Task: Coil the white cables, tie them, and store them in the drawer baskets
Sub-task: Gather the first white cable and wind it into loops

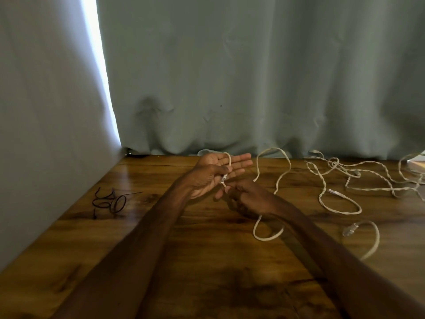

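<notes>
One cable (279, 180) crosses the left hand (212, 173), fingers straight, thumb pinning it; right hand (249, 200) pinches it below. Cable tangle (345, 178) rightward; one black wire (110, 201) leftward.

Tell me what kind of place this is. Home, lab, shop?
Probably a room at home, not a lab: a wooden table set against a plain wall, a grey-green curtain hanging behind it, and loose white cables strewn on top.
</notes>
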Demonstrator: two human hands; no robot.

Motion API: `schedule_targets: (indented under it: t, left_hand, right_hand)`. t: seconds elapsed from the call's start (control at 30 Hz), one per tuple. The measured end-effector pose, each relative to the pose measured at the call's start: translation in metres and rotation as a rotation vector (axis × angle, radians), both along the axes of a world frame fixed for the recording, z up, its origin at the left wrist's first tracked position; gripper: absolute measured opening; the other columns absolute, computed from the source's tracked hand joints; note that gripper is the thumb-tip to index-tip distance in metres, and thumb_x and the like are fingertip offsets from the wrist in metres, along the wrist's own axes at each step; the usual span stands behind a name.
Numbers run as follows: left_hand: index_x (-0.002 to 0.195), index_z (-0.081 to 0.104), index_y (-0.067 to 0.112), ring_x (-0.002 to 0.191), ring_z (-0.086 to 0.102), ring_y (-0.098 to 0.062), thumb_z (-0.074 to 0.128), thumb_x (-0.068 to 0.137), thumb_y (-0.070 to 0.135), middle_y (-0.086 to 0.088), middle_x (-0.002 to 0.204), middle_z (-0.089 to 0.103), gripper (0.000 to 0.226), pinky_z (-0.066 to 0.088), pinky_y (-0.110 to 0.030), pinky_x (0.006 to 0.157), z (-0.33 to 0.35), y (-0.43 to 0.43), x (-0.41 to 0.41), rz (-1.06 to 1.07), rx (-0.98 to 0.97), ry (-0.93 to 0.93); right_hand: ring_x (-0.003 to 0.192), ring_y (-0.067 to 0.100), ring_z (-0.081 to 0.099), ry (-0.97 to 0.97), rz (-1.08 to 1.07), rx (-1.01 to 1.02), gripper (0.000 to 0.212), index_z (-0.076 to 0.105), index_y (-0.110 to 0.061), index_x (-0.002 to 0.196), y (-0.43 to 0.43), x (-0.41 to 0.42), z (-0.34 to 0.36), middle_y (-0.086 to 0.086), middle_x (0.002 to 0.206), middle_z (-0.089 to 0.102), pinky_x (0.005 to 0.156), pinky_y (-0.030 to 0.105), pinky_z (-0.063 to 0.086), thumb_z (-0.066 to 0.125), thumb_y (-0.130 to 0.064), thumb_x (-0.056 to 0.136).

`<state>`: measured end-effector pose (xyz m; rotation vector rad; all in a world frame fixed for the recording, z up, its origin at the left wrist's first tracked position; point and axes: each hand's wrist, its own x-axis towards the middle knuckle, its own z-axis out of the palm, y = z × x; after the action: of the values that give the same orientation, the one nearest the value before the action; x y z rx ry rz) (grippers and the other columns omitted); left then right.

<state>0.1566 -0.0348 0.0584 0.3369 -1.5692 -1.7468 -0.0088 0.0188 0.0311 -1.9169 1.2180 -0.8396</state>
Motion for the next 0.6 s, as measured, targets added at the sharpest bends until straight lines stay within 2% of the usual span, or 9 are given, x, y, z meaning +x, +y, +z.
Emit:
schedule_targets:
  t: [0.07,0.1,0.13,0.17,0.23,0.37,0.47,0.53,0.6]
  left_hand:
    - [0.134,0.048,-0.013,0.096,0.07,-0.018,0.038,0.098,-0.014,-0.011,0.113,0.072,0.037,0.06,-0.027,0.076,0.002,0.004,-0.003,0.058,0.039,-0.046]
    - [0.133,0.051,-0.009,0.073,0.062,-0.012,0.04,0.096,-0.009,-0.006,0.093,0.069,0.038,0.051,-0.023,0.059,0.004,0.006,-0.006,0.077,0.066,-0.057]
    - [0.134,0.052,-0.008,0.061,0.05,-0.007,0.04,0.096,-0.003,-0.001,0.081,0.062,0.041,0.037,-0.02,0.051,0.006,0.008,-0.008,0.089,0.104,-0.05]
    - [0.136,0.052,-0.008,0.055,0.04,-0.004,0.039,0.097,0.004,0.002,0.076,0.057,0.043,0.025,-0.019,0.048,0.009,0.009,-0.009,0.089,0.158,-0.029]
    - [0.138,0.055,-0.006,0.048,0.029,-0.004,0.037,0.104,0.019,0.007,0.066,0.05,0.045,0.015,-0.017,0.044,0.015,0.011,-0.011,0.039,0.237,-0.003]
    - [0.132,0.061,0.003,0.043,0.02,-0.002,0.039,0.109,0.022,0.013,0.053,0.032,0.038,0.015,-0.014,0.037,0.017,0.024,-0.021,-0.063,0.199,-0.068]
    - [0.134,0.058,0.012,0.044,0.026,0.0,0.039,0.108,0.037,0.011,0.06,0.04,0.041,0.014,-0.015,0.039,0.02,0.031,-0.031,-0.106,0.216,-0.062]
    - [0.134,0.056,0.016,0.044,0.027,0.001,0.035,0.108,0.045,0.009,0.064,0.046,0.045,0.013,-0.015,0.04,0.024,0.034,-0.037,-0.103,0.243,-0.061]
    - [0.139,0.053,0.011,0.044,0.032,0.0,0.034,0.11,0.036,0.006,0.069,0.054,0.042,0.019,-0.014,0.04,0.024,0.037,-0.042,-0.056,0.259,-0.048]
  right_hand:
    - [0.053,0.009,0.052,0.129,-0.05,-0.097,0.034,0.076,-0.014,0.103,-0.002,-0.002,0.0,-0.004,0.064,0.061,0.054,0.025,0.04,0.043,-0.018,0.109]
    - [0.055,0.002,0.054,0.189,-0.086,-0.131,0.034,0.077,-0.015,0.101,-0.003,-0.003,-0.001,-0.008,0.068,0.063,0.057,0.022,0.041,0.044,-0.017,0.109]
    - [0.059,-0.002,0.058,0.223,-0.118,-0.149,0.035,0.078,-0.016,0.1,-0.005,-0.005,-0.002,-0.011,0.071,0.065,0.06,0.019,0.041,0.044,-0.017,0.108]
    - [0.065,-0.003,0.061,0.243,-0.15,-0.16,0.035,0.078,-0.018,0.099,-0.006,-0.007,-0.004,-0.011,0.075,0.068,0.064,0.019,0.042,0.045,-0.016,0.107]
    - [0.073,0.005,0.066,0.246,-0.21,-0.178,0.034,0.077,-0.019,0.095,-0.01,-0.011,-0.006,-0.007,0.08,0.072,0.068,0.025,0.045,0.046,-0.015,0.106]
    - [0.072,0.009,0.061,0.252,-0.363,-0.305,0.025,0.072,-0.016,0.091,-0.016,-0.024,-0.001,-0.005,0.08,0.068,0.068,0.029,0.042,0.049,-0.014,0.101]
    - [0.084,0.024,0.069,0.275,-0.442,-0.324,0.035,0.073,-0.013,0.097,-0.017,-0.037,0.003,0.007,0.093,0.075,0.074,0.04,0.054,0.042,-0.027,0.089]
    - [0.088,0.028,0.071,0.294,-0.446,-0.314,0.033,0.073,-0.012,0.102,-0.014,-0.041,0.003,0.011,0.099,0.076,0.076,0.044,0.057,0.044,-0.022,0.09]
    - [0.09,0.029,0.071,0.301,-0.418,-0.315,0.025,0.071,-0.013,0.103,-0.011,-0.04,0.005,0.011,0.1,0.075,0.074,0.04,0.056,0.048,-0.013,0.094]
